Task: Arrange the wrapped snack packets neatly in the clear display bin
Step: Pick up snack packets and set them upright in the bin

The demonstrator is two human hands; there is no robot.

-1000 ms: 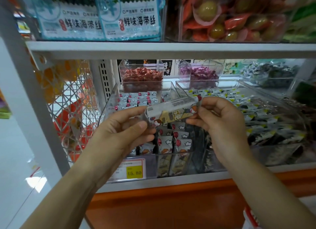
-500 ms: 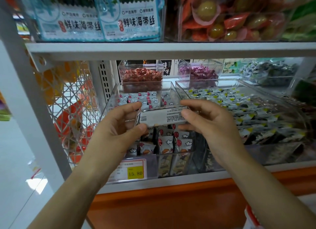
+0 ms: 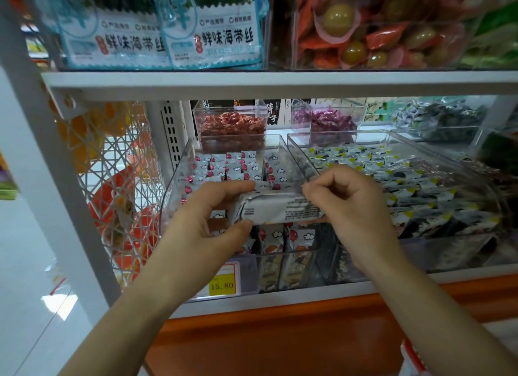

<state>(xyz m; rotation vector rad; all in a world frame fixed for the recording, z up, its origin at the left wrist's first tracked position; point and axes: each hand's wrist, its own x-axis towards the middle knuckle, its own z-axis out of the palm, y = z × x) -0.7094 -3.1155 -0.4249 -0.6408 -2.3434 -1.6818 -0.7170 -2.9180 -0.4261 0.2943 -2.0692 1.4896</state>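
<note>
Snack packet (image 3: 276,210): pinched endwise, left hand (image 3: 206,224) at 9 o'clock, right hand (image 3: 351,204) at 3, above clear bin (image 3: 176,192). Best lowered level, aligned with the packed rows (image 3: 232,168).

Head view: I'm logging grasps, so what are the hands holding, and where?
A wrapped snack packet, by its ends: the left hand grips the left end, the right hand pinches the right.

The left hand (image 3: 208,224) and right hand (image 3: 350,204) both pinch.
</note>
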